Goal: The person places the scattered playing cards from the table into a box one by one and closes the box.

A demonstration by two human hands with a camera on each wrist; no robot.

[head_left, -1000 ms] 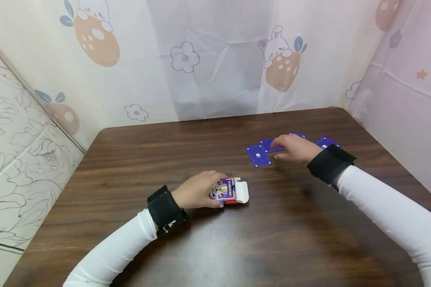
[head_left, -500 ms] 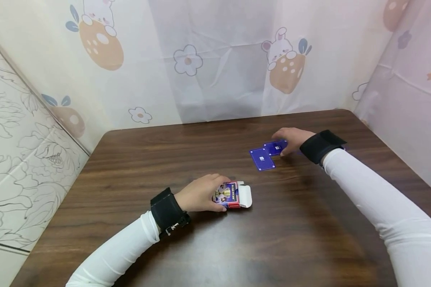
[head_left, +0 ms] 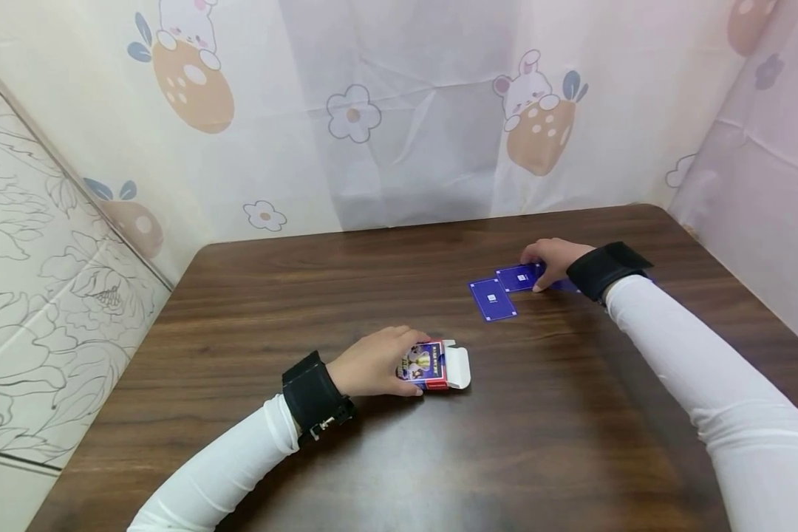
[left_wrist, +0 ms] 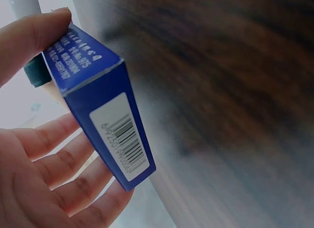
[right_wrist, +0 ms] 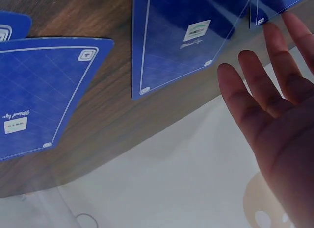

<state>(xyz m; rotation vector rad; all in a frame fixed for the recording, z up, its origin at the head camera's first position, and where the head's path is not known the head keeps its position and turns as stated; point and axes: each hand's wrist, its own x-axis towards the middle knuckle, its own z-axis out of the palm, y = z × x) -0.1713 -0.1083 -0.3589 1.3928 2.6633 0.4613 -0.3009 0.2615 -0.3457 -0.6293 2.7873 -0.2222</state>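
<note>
In the head view my left hand [head_left: 379, 363] grips a small blue and red card box [head_left: 425, 365] at the table's middle. The box's white end flap [head_left: 458, 367] sticks out open toward the right. Its barcode side [left_wrist: 122, 139] faces the left wrist camera, with thumb on one edge and fingers on the other. Farther right, my right hand [head_left: 554, 260] hovers low over blue playing cards, fingers loosely extended. A tilted card [head_left: 492, 299] and an overlapping card [head_left: 515, 278] lie left of it. Another card [right_wrist: 44, 90] shows in the right wrist view. Whether the fingertips touch a card, I cannot tell.
Everything lies on a dark wooden table [head_left: 346, 288]. A printed curtain [head_left: 432, 170] rises behind its far edge, and a pale curtain [head_left: 758, 192] borders the right side. A white flower-patterned panel [head_left: 53, 295] stands at the left.
My right hand has shifted toward the far edge and turned over the cards, then slightly right. The left hand still holds the box. The head view has drifted a little.
</note>
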